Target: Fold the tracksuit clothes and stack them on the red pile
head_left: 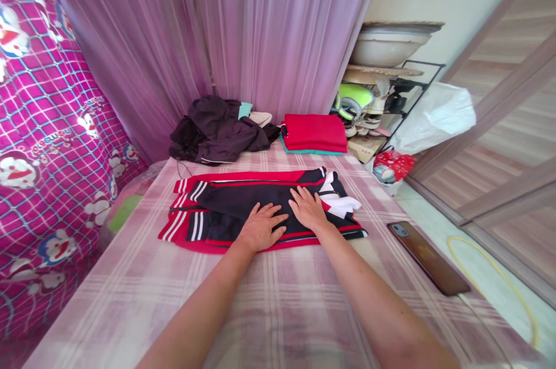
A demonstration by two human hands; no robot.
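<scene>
A black and red track jacket (234, 195) with white stripes lies folded lengthwise on the plaid cloth (278, 299). Its striped red hem and cuffs point left, and white cloth shows at the right end. My left hand (263, 227) rests flat on the jacket's middle, fingers spread. Just to its right, my right hand (307, 208) lies flat on the jacket too, near the white part. Neither hand grips anything; both press on the fabric from above.
Dark crumpled clothes (221, 128) lie at the back left. Beside them sits a folded red stack (315, 132). A phone (428, 259) with a cable lies near the right edge. Beyond stands a shoe rack (412, 88) with basins (391, 47). A purple curtain (269, 33) hangs behind.
</scene>
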